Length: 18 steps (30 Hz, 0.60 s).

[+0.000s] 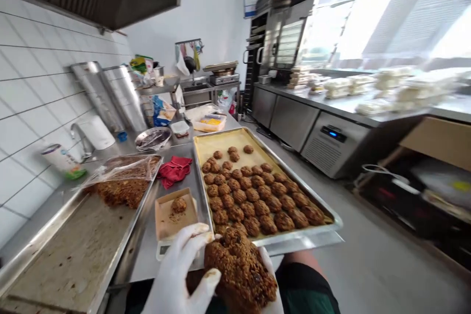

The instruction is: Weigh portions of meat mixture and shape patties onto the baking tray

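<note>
My right hand, in a white glove, holds a large lump of brown, grainy dough from beneath and its far side; most of that hand is hidden behind the lump. At the lump's left side is my left hand, also gloved in white, with thumb and fingers apart and brown smears on the tips. One dough ball and some crumbs lie in a cardboard tray on a white kitchen scale. To the right, a lined baking tray bears rows of dough balls.
On the left, a metal tray holds more dough mass partly under plastic film. A red cloth lies between the trays. Behind stand a film-covered bowl and a plastic container. A steel counter runs along the right.
</note>
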Each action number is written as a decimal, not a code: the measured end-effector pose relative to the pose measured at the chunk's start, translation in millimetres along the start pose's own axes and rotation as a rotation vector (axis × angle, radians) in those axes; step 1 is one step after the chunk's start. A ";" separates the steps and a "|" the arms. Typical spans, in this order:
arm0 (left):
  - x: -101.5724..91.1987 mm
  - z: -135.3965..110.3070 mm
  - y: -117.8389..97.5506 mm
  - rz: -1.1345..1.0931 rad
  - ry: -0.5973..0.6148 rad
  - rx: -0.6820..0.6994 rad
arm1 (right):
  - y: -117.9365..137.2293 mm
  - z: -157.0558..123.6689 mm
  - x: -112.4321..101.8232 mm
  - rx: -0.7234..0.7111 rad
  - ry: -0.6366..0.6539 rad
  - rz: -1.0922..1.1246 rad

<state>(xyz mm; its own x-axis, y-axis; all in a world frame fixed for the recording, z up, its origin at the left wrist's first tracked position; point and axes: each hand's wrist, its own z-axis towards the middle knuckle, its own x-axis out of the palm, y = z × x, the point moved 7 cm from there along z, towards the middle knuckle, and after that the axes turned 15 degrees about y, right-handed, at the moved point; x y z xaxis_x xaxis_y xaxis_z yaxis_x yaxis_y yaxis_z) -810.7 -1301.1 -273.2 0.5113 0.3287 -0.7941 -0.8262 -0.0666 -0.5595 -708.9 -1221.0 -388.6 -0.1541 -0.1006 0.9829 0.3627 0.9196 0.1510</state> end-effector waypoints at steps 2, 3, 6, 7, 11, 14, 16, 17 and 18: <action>5.5 2.2 -2.0 0.021 0.055 0.054 | 7.4 -10.9 -10.5 -0.002 0.070 0.079; 8.0 4.7 -4.7 0.019 0.095 0.085 | 9.0 -14.8 -14.8 -0.006 0.096 0.125; 16.3 14.3 -17.2 0.009 0.285 0.143 | 8.6 -21.5 -20.6 -0.006 0.133 0.232; 18.4 17.1 -21.6 0.022 0.352 0.149 | 8.5 -22.7 -20.3 -0.009 0.132 0.249; 20.5 25.6 -35.1 0.127 0.515 0.144 | 11.0 -26.0 -17.2 -0.005 0.115 0.245; 24.0 30.7 -40.0 0.127 0.592 0.096 | 12.1 -27.1 -19.3 -0.003 0.126 0.252; 27.2 33.4 -42.2 0.125 0.610 0.063 | 10.9 -27.2 -21.4 -0.003 0.134 0.244; 28.2 34.6 -42.9 0.133 0.601 0.055 | 9.7 -27.0 -22.0 0.004 0.129 0.223; 28.6 35.5 -43.2 0.147 0.582 0.051 | 8.3 -26.7 -22.4 0.013 0.113 0.185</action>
<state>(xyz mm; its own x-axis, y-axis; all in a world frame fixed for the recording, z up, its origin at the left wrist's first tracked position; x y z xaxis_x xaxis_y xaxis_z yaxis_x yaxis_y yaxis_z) -768.7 -1255.4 -263.3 0.4244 -0.2509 -0.8700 -0.9011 -0.0224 -0.4331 -677.8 -1221.2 -406.6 0.0186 0.0287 0.9994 0.3635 0.9310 -0.0335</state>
